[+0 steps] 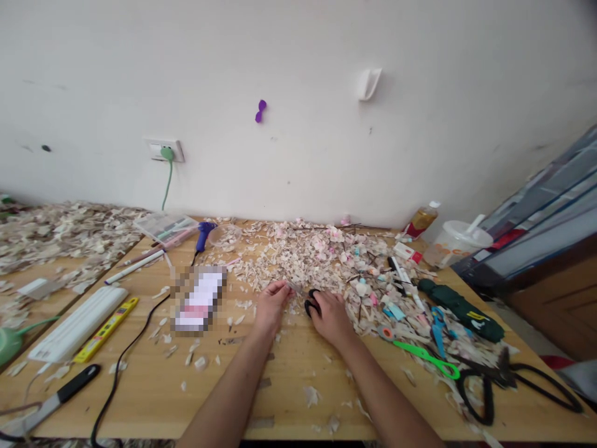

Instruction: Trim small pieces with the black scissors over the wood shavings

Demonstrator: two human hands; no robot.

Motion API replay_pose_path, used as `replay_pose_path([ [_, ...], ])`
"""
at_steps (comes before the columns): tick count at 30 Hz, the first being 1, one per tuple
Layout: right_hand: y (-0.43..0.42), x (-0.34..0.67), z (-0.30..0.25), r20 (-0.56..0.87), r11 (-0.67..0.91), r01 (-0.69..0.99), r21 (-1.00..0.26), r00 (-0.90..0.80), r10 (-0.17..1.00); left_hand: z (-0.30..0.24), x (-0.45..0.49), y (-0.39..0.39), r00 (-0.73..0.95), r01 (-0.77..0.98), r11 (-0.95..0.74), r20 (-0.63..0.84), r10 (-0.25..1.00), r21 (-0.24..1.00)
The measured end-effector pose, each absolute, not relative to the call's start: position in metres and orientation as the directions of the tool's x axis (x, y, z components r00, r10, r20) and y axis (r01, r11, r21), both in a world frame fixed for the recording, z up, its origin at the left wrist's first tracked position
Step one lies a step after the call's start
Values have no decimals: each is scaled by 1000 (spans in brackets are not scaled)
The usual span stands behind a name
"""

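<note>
Large black-handled shears (504, 374) lie at the right front of a wooden worktop (224, 386). Beyond them, a person's right hand (332, 317) curls around the black handles of small scissors (310, 293), blades pointing toward the left hand (272, 305), its fingertips pinched together on a small pale piece (290, 285), form unclear. Past both spread pale flakes (298, 255); a purple bow shape (260, 111) marks the wall (317, 155).

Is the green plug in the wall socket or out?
In: the green plug sits against the white wall socket, its green cord hanging down.
</note>
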State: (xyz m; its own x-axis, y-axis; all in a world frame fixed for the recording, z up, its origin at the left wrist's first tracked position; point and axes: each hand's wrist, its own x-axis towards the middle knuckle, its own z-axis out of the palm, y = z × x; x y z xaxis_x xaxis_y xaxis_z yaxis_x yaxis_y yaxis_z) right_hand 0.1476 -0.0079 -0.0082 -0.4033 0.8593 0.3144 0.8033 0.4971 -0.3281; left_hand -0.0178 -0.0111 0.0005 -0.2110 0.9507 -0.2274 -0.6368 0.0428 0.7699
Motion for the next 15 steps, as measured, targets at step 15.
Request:
replay_pose_path([
  [15,-5,149,-12,341,437,831,-343,-324,882,8,-27,-9,-275,-413,18,-144,951,911],
])
